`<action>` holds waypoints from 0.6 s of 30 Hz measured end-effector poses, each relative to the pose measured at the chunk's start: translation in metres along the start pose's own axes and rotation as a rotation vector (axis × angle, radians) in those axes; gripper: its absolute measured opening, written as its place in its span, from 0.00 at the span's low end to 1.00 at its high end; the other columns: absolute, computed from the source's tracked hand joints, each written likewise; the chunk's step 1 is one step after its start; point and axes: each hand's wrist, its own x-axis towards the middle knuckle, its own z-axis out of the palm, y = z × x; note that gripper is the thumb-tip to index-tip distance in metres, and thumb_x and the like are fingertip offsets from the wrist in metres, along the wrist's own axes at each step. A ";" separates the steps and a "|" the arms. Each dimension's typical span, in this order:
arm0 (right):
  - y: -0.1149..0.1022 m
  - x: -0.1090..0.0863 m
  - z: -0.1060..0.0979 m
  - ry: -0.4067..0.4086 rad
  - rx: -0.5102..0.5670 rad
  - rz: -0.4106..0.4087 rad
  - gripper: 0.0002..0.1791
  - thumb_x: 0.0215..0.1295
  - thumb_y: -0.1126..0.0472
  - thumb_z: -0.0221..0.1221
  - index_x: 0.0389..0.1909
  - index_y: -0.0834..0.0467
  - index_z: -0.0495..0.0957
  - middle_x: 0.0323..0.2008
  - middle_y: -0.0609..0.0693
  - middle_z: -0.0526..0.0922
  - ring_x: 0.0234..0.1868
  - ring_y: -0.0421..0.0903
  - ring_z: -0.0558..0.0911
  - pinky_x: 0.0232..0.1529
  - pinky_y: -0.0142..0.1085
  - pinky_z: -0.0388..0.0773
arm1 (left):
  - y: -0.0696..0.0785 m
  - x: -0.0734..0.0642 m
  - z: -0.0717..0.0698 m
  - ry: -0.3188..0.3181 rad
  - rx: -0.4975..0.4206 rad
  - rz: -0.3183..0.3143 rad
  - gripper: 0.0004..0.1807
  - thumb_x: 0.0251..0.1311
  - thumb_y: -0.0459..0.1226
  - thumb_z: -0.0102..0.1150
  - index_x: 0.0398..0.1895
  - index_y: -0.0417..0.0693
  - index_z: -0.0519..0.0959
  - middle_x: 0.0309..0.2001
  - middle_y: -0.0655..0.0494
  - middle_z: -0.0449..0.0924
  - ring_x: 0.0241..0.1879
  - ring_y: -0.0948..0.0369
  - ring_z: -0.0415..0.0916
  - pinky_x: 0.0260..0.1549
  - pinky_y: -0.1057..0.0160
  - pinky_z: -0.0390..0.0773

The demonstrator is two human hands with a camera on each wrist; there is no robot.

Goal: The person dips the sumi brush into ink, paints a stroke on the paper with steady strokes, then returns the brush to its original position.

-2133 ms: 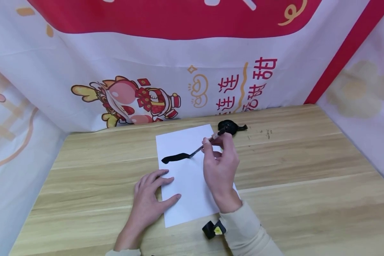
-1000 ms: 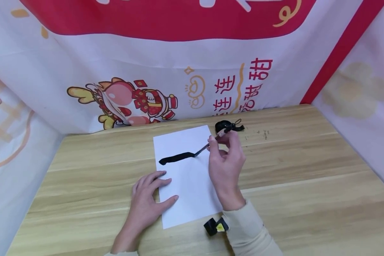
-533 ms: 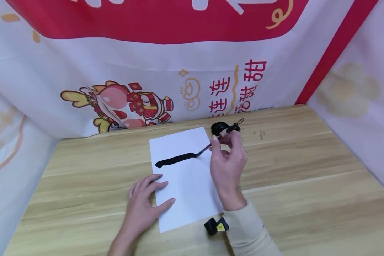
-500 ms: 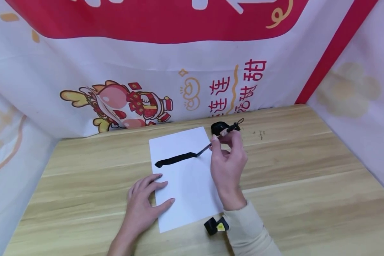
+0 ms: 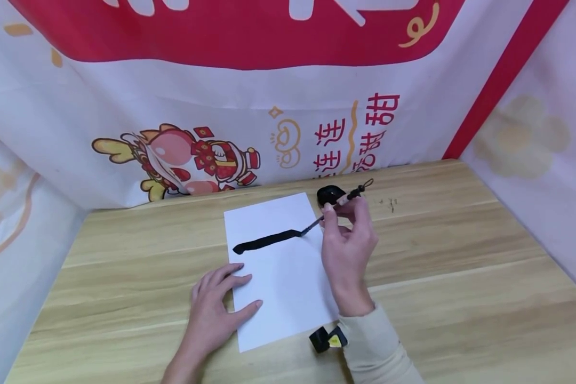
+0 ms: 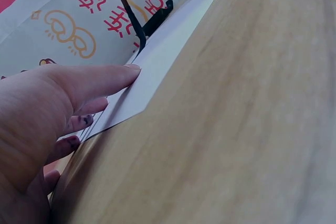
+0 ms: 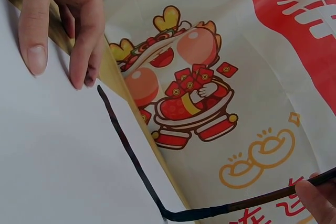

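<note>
A white sheet of paper (image 5: pixel 283 293) lies on the wooden table, crossed near its upper part by a thick black ink stroke (image 5: pixel 266 242). My right hand (image 5: pixel 348 248) pinches a writing brush (image 5: pixel 313 226), which slants with its bent tip touching the stroke's right end. In the right wrist view the brush (image 7: pixel 262 199) runs down to that inked line. My left hand (image 5: pixel 218 304) rests with spread fingers on the paper's left edge. Dark smudges mark some fingertips of this hand (image 6: pixel 79 87) in the left wrist view.
A glossy black rounded object (image 5: pixel 329 195), partly hidden by the right hand, sits beyond the paper's top right corner. Small dark marks (image 5: pixel 392 204) lie to its right on the table. A printed cloth backdrop (image 5: pixel 249 85) rises behind the table. A black wrist device (image 5: pixel 319 340) hangs at the right sleeve.
The right hand and brush have moved to the right, and the black stroke has grown longer behind the tip. The left hand stays on the paper. The head view has shifted slightly.
</note>
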 end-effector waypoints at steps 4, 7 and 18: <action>0.001 0.001 -0.002 0.006 -0.015 0.004 0.08 0.70 0.71 0.66 0.42 0.69 0.76 0.36 0.60 0.85 0.40 0.49 0.90 0.35 0.26 0.87 | 0.000 0.000 0.000 -0.006 0.008 -0.006 0.26 0.52 0.50 0.84 0.55 0.58 0.89 0.72 0.56 0.79 0.73 0.45 0.68 0.74 0.32 0.53; 0.002 0.001 -0.003 0.007 -0.025 0.004 0.08 0.71 0.70 0.66 0.43 0.69 0.76 0.36 0.60 0.85 0.39 0.48 0.90 0.34 0.26 0.87 | 0.000 -0.001 0.000 -0.011 0.010 -0.011 0.26 0.52 0.50 0.84 0.55 0.58 0.89 0.72 0.57 0.79 0.74 0.45 0.67 0.74 0.33 0.53; 0.001 0.003 -0.004 0.016 -0.031 0.011 0.09 0.71 0.70 0.66 0.43 0.69 0.77 0.36 0.60 0.86 0.37 0.45 0.89 0.35 0.26 0.87 | 0.000 0.000 0.000 -0.023 0.009 -0.027 0.26 0.54 0.52 0.83 0.56 0.60 0.88 0.73 0.58 0.78 0.75 0.46 0.66 0.74 0.33 0.53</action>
